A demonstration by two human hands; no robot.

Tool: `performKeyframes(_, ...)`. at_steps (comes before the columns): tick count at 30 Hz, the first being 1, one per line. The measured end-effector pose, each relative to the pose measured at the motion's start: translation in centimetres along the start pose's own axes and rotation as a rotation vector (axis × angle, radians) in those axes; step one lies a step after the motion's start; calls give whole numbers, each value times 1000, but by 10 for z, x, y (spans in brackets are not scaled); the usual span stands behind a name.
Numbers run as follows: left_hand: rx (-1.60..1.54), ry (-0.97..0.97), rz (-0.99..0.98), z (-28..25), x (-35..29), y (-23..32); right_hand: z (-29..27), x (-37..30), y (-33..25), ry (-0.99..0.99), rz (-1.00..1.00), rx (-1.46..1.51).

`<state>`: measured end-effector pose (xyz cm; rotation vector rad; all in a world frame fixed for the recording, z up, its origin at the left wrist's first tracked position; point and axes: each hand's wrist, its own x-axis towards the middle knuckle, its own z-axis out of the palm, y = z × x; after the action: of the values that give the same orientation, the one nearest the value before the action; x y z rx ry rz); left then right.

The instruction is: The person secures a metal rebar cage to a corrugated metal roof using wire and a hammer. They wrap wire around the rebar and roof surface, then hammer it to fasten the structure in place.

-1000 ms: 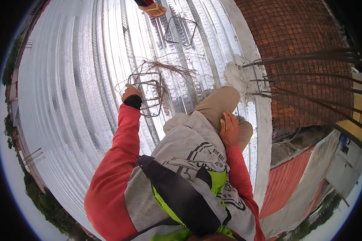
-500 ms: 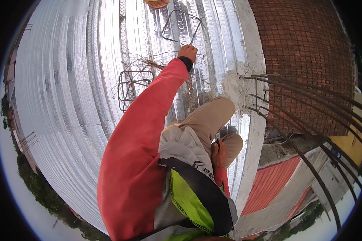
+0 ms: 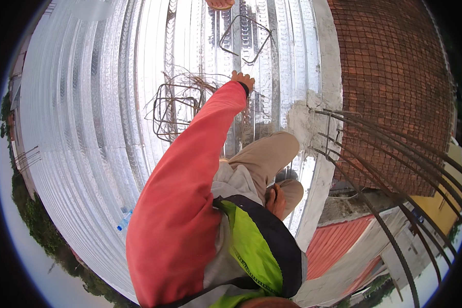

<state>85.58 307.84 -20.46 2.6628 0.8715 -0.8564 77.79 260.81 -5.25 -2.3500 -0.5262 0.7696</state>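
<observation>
My left hand (image 3: 243, 78) reaches forward at the end of a red sleeve, its fingers apart and nothing visible in them. Just beyond the fingertips, a bent steel rebar stirrup (image 3: 266, 43) lies on the ribbed metal decking (image 3: 108, 149), separate from the hand. Beside my left wrist is a loose bundle of thin tie wire (image 3: 200, 81). More bent stirrups (image 3: 161, 105) lie in a heap left of my forearm. My right hand (image 3: 276, 201) is against my tan trouser leg, close to my body; its fingers are mostly hidden.
Another person's foot (image 3: 220, 4) in a sandal stands at the far edge of view. A concrete edge beam (image 3: 327, 66) runs along the right, with long rebars (image 3: 395, 141) jutting outward. Beyond it is a tiled roof (image 3: 390, 66). A plastic bottle (image 3: 124, 220) lies at left.
My left hand has drawn back from the stirrup's near end and let it go, fingers now spread. The view has shifted slightly. My right hand stays by my leg.
</observation>
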Motion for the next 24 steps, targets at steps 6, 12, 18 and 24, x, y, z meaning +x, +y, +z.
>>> performKeyframes(6,-48,293,147,-23,-50,-26,-28,34,-27,41,49,-4)
performKeyframes(12,-258,775,393,-39,-154,-57,-44,123,-95,240,-234,351)
performKeyframes(18,-199,842,413,-39,-255,-48,-11,140,-190,-422,24,581)
performKeyframes(24,-235,883,462,-33,-281,-33,29,117,-192,-683,19,355)
